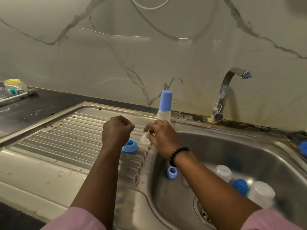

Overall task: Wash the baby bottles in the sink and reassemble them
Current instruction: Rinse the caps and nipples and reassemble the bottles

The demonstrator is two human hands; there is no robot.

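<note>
Right hand [160, 136] pinches a clear nipple [145, 138] between curled fingers, just above the sink [216, 138] rim. Left hand [117, 130] is curled into a loose fist holding nothing, over the ribbed drainboard [66, 138]. One assembled bottle [164, 106] with a blue cap stands behind the sink. Two blue collar rings: one [130, 146] on the drainboard, one [172, 172] inside the sink. Clear bottle parts [260, 194] lie blurred in the basin. Chrome tap [223, 95], dark counter [33, 107], marble-look wall.

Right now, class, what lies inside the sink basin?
Inside the sink: a light-blue ring, a blue cap, clear bottle parts. The right forearm covers the rest.
</note>
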